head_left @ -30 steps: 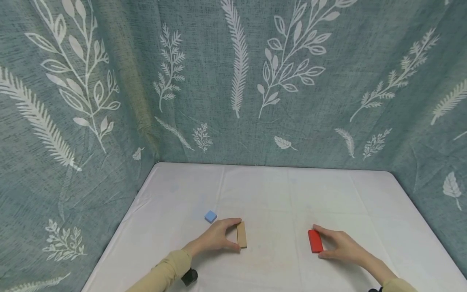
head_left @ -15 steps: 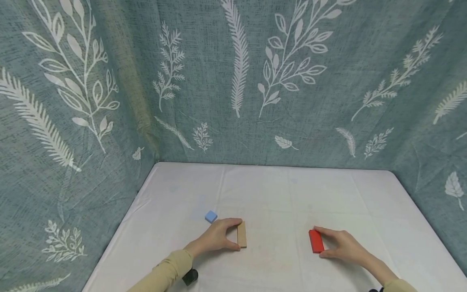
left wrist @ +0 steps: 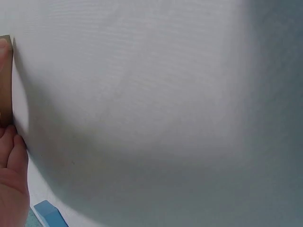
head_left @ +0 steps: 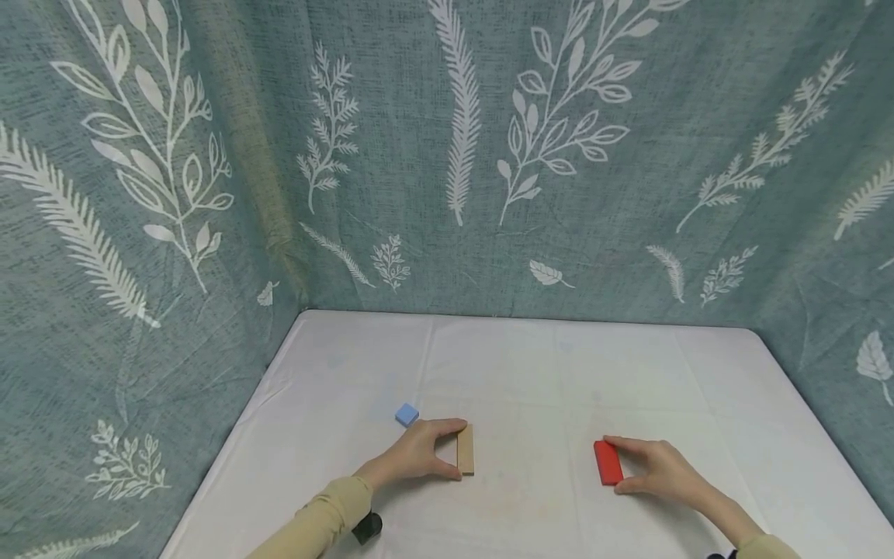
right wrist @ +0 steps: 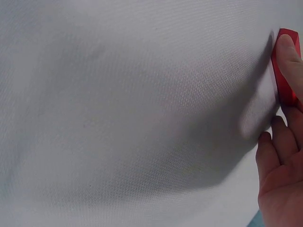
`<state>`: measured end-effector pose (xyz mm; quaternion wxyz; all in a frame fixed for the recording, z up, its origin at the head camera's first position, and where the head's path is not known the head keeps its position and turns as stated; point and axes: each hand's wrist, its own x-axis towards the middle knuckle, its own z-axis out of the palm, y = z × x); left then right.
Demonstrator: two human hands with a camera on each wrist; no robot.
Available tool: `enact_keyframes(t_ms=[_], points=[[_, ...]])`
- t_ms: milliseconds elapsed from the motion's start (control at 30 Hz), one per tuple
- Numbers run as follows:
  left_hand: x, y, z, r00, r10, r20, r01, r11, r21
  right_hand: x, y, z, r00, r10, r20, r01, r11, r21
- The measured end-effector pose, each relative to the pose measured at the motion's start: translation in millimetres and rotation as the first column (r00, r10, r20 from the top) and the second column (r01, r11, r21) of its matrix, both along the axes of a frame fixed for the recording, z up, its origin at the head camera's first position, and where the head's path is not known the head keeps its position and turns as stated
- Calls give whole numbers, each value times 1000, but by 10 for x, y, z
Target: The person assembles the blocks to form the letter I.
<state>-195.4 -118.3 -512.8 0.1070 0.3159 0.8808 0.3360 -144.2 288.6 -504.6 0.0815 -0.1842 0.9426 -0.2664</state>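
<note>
Lower right: red block (head_left: 608, 463) is pinched end-to-end by right hand (head_left: 660, 470). Lower centre: tan block (head_left: 466, 450) is pinched likewise by left hand (head_left: 415, 452); blue block (head_left: 407, 414) is seen just beyond. No block is visibly shifted since a second ago; work seems paused.

Table (head_left: 531, 373), covered in white cloth (head_left: 698, 388): creased, faintly discoloured in patches, far corners rounded. On it: one blue block (head_left: 407, 414), small, squarish, left of centre; one tan block (head_left: 466, 450), narrow, oblong, near the blue; one red block (head_left: 608, 463), oblong, well apart to the right.
</note>
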Motion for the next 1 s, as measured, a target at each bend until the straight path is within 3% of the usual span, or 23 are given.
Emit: enact_keyframes(t_ms=[333,633,1000], points=[[-26,-1,-24,1000,4,-1,-4,1000,13,-29,12,6,999,-38,23,39,999,-28],[-35,-2,-20,1000,11,22,-11,1000,23,-77,-24,68,990,-84,111,94,991,-94],[-22,5,5,999,17,38,-18,1000,20,-143,-47,177,998,-50,40,55,990,-132]])
